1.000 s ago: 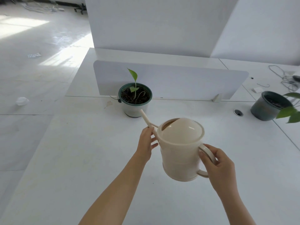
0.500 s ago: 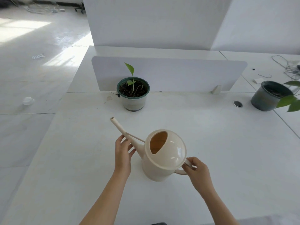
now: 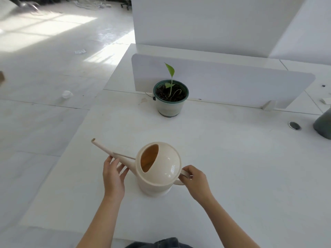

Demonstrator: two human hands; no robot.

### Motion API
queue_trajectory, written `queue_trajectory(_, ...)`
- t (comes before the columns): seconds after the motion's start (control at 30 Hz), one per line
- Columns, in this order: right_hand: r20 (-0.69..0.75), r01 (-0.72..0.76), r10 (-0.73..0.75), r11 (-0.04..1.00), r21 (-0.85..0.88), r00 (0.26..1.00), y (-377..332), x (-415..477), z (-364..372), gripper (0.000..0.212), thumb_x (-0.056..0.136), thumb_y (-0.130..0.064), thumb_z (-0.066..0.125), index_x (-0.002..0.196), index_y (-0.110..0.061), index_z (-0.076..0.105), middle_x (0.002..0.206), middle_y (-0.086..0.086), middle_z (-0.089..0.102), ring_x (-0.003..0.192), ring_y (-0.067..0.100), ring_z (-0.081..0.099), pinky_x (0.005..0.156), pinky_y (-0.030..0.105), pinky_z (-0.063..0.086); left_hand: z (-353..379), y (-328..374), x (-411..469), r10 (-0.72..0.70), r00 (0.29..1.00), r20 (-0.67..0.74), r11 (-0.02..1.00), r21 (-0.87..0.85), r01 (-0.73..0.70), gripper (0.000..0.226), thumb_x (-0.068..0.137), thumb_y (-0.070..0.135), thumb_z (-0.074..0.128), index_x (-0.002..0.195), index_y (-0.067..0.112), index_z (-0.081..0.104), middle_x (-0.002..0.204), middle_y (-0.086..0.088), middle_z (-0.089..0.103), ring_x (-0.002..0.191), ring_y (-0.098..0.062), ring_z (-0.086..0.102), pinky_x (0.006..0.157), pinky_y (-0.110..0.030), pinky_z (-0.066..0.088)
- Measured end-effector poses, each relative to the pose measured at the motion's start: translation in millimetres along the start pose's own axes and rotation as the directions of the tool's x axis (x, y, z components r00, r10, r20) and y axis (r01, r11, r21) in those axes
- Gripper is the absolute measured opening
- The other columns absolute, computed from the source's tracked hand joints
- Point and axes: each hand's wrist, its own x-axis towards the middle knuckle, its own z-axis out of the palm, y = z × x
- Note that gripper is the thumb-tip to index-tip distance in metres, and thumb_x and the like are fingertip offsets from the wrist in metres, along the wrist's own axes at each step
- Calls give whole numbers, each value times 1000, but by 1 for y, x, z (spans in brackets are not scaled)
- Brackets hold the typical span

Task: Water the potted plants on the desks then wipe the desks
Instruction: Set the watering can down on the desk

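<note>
Cream plastic watering can (image 3: 161, 167) has been set down, touched by the flat left hand (image 3: 112, 178), clamped by the right hand (image 3: 196, 181); pouring judged ended.

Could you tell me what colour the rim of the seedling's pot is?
Dark green rim on a whitish pot, clearest in the head view.

Watering can (image 3: 158, 169) on desk (image 3: 232, 167), before potted plant (image 3: 170, 97); divider (image 3: 232, 85) behind plant.
</note>
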Motion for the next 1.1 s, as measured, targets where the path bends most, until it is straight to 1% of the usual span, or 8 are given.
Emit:
queue_trajectory(0.27,125,90,-80,993,-73,989,-10,11,12,6,84,-12,57,80,-15,54,70,-8,55,64,9,48,57,14,37,-15,4,2,32,994,-105,999,-2,-32,37,92,7,41,128,12,47,118,-8,56,95,-19,59,90,-34,44)
queue_trajectory(0.4,206,60,-47,997,-58,977,-9,18,0,11,80,-15,63,78,-23,55,84,-8,61,83,11,56,67,11,39,-15,9,-6,47,974,-222,998,47,-38,41,96,13,39,137,10,39,121,-6,51,109,-23,52,98,-38,41)
queue_trajectory(0.5,259,62,-46,997,-55,965,-10,28,-18,17,78,-19,68,87,-29,57,94,-15,61,97,4,56,75,11,40,-14,28,-14,83,963,-258,997,18,-81,31,96,18,39,125,10,48,109,-6,56,99,-22,56,90,-36,43)
queue_trajectory(0.57,220,48,-50,999,13,974,-15,41,-30,14,79,-17,68,89,-24,61,89,-15,62,89,3,59,72,9,43,-4,42,-10,119,972,-204,993,6,-120,19,96,20,41,111,16,52,97,-2,60,89,-18,59,81,-32,45)
queue_trajectory(0.73,7,-5,4,984,178,1000,-38,97,-54,15,85,-12,61,98,-11,66,81,-3,64,75,6,58,68,17,43,48,46,43,124,992,-9,965,233,-118,29,96,18,39,122,10,50,105,-9,60,95,-24,58,74,-30,47)
queue_trajectory(0.83,-79,-23,42,972,232,996,-51,134,-61,25,87,-13,56,111,-8,62,95,2,63,88,15,57,76,24,43,88,40,81,69,994,81,939,332,-92,30,97,20,39,121,8,51,111,-10,58,99,-25,55,75,-30,46)
queue_trajectory(1.0,-188,6,48,961,276,981,-70,186,-60,35,89,-10,50,124,-10,54,119,3,58,100,15,52,86,27,40,158,42,135,47,982,183,936,335,-107,36,97,20,38,130,8,46,115,-5,52,103,-21,50,81,-31,42)
queue_trajectory(1.1,-192,26,36,950,310,981,-78,210,-51,42,90,-10,49,131,-12,46,134,2,51,112,15,50,92,27,39,188,36,161,34,972,230,926,358,-118,43,97,22,35,138,12,38,129,-2,46,115,-19,45,99,-34,37)
